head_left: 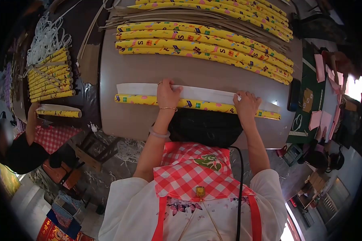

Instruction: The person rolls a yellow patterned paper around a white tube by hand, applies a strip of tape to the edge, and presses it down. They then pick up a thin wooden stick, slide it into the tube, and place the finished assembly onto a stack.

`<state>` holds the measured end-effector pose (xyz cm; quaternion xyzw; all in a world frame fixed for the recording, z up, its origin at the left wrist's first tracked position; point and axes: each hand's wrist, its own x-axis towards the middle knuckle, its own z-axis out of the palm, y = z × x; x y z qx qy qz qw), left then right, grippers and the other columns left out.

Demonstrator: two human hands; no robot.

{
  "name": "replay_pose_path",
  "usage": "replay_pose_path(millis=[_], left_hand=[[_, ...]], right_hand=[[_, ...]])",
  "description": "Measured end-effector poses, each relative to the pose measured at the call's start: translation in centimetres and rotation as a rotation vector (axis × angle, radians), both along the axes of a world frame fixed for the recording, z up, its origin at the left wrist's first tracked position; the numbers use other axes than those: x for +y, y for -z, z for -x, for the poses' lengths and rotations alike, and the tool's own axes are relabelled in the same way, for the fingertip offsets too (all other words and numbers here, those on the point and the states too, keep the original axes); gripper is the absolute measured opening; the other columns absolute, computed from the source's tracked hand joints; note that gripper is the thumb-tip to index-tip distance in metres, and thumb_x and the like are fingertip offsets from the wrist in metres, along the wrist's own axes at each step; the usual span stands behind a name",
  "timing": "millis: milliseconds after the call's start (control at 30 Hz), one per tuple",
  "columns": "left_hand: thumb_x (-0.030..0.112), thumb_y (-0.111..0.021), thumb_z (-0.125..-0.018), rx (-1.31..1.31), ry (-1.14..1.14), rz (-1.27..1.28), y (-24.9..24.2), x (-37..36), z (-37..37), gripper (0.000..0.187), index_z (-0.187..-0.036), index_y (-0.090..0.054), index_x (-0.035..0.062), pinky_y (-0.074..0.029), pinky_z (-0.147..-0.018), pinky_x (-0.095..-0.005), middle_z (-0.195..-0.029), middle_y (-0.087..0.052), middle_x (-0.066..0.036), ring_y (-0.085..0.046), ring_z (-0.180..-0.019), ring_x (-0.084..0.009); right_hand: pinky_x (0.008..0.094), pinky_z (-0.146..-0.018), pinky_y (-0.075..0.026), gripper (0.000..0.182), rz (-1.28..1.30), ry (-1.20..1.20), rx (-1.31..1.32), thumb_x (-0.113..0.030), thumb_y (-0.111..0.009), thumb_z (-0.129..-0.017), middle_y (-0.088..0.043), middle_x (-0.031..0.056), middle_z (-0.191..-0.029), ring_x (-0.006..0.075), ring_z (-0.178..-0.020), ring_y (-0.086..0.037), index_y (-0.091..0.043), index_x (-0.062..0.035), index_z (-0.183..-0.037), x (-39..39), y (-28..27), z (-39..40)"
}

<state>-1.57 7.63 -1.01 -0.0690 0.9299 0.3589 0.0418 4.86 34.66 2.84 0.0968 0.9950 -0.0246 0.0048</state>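
Note:
A roll of yellow printed wrapping paper (pixel 207 105) lies crosswise on the brown table (pixel 149 70) in front of me. Its loose edge stands up behind it as a white strip (pixel 136 88). My left hand (pixel 169 94) is closed on this paper left of the middle, fingers curled over the white strip. Toward the right end, my right hand (pixel 247 105) grips the same paper, with something white at one fingertip. Both thumbs and part of the paper beneath the hands are hard to see.
Several finished-looking yellow rolls (pixel 205 48) lie farther back, with brown strips (pixel 197 18) among them. At left, a co-worker's hand (pixel 33 107) touches another roll (pixel 59 112) near a stack (pixel 50 78) and white ribbons (pixel 48 38). A black object (pixel 205 126) sits at my table edge.

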Motion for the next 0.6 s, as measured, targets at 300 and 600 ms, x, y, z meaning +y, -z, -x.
replay_pose_path(millis=[300, 600], left_hand=[[0.014, -0.082, -0.061, -0.001, -0.008, -0.004, 0.07, 0.06, -0.02, 0.036, -0.084, -0.056, 0.0024, -0.048, -0.063, -0.0347, -0.073, -0.055, -0.009, -0.055, -0.067, -0.0236], [0.013, -0.081, -0.062, 0.023, 0.001, -0.014, 0.09, -0.02, -0.07, 0.035, -0.083, -0.056, 0.0025, -0.048, -0.062, -0.0349, -0.071, -0.054, -0.009, -0.054, -0.067, -0.0236]], right_hand=[[0.0374, -0.074, -0.034, 0.01, -0.016, -0.006, 0.047, -0.021, -0.063, -0.076, -0.063, 0.0069, -0.073, 0.0238, -0.074, -0.059, -0.066, -0.0108, -0.076, -0.05, 0.13, -0.01], [0.0365, -0.072, -0.034, 0.009, -0.021, -0.006, 0.067, -0.019, -0.063, -0.076, -0.062, 0.0072, -0.073, 0.0233, -0.074, -0.057, -0.065, -0.0101, -0.075, -0.41, 0.02, 0.21]])
